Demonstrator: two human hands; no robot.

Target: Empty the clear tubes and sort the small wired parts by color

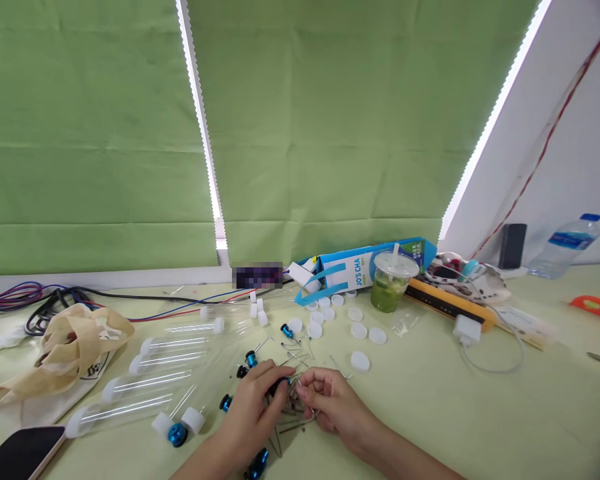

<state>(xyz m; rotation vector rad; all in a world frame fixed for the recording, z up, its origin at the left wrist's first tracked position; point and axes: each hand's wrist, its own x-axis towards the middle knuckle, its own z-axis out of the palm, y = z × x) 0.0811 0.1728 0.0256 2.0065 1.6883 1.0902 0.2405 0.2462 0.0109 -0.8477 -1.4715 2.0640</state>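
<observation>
Thin rods (294,427) are lying beneath left hand (254,405) and right hand (334,402). Left of the grip, tubes (145,385) are lying, tote bag (75,340) sitting beyond; smartphone (25,453) is resting far front-left. Behind the grip, caps (360,361) are lying; behind-right, drink cup (386,295) is standing before carrier bag (347,272), power strip (445,303) lying rightward.

Left hand (254,403) and right hand (334,402) held close together over rods (297,425).
What is gripped is partly hidden; on the table (430,387), tubes (153,383) are laid at left, caps (361,361) are scattered beyond the rods, and a cup (386,295) is set near the caps.
</observation>
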